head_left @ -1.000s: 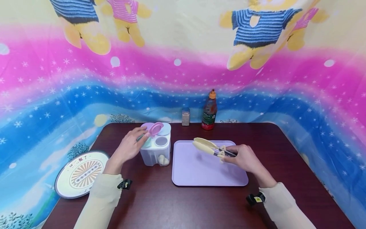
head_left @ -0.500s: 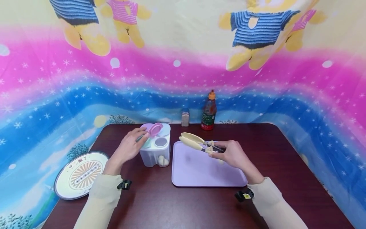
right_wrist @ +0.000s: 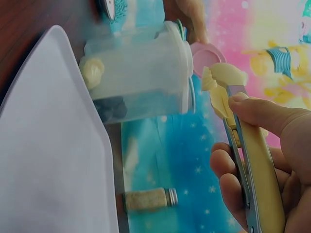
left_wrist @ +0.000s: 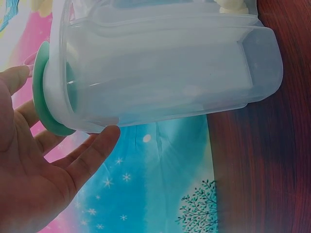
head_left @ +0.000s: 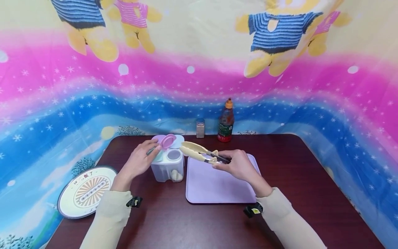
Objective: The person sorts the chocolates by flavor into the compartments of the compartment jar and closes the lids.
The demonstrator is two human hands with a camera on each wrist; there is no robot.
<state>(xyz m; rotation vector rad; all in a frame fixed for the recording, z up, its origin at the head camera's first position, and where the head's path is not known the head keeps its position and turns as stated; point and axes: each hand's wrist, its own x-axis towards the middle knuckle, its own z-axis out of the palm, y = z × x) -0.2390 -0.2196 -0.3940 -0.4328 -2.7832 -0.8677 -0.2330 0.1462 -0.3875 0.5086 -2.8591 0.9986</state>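
A clear storage container (head_left: 164,171) has several coloured lids on top. Its pink lid (head_left: 168,141) stands raised, and the round opening (head_left: 173,154) is uncovered. My left hand (head_left: 140,157) rests on the green lid (left_wrist: 43,97) with fingers spread; the thumb touches the pink lid and one fingertip touches the container's side. Pale lumps (right_wrist: 92,73) lie low in one compartment, dark things (right_wrist: 111,109) in another. My right hand (head_left: 236,164) grips a pair of cream-tipped tongs (head_left: 199,152). The tongs' tips (right_wrist: 223,80) are slightly parted beside the container's top, with nothing seen between them.
A lilac tray (head_left: 217,193) lies on the dark wooden table (head_left: 174,224) under the right hand. A patterned plate (head_left: 66,204) stands at the left edge. At the back are a small seasoning jar (head_left: 200,128) and a sauce bottle (head_left: 225,124). A printed cloth (head_left: 174,83) hangs behind.
My right hand has carried the tongs leftward from over the tray, so their tips now reach the container's top right side. The left hand and the raised pink lid keep their place.
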